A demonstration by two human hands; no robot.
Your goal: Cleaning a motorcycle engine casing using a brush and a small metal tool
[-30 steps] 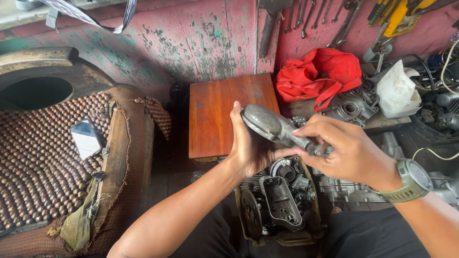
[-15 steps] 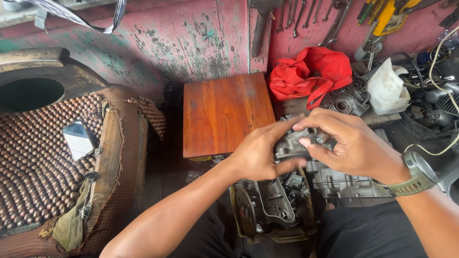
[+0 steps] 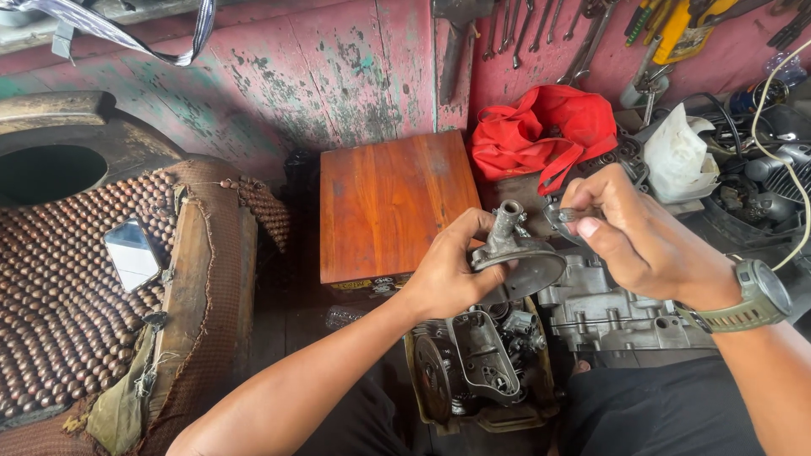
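Note:
My left hand point(image 3: 448, 270) grips a grey metal engine part point(image 3: 517, 255), a round dish-shaped cover with a short tube sticking up. It is held above a dirty engine block point(image 3: 481, 359) that lies between my knees. My right hand point(image 3: 638, 241), with a green wristwatch point(image 3: 756, 295), hovers just right of the part. Its thumb and fingers pinch a small metal piece point(image 3: 568, 214) near the cover's rim.
A wooden box point(image 3: 389, 203) stands behind the hands. A red cloth bag point(image 3: 545, 135) and a white bag point(image 3: 680, 156) lie at the back right, with wrenches point(image 3: 541, 25) on the pink wall. A beaded seat point(image 3: 68, 287) with a phone point(image 3: 133, 253) is at left.
The hands have come apart. My left hand has turned the metal part so its tube points up, and my right hand has drawn away to the right with a small piece.

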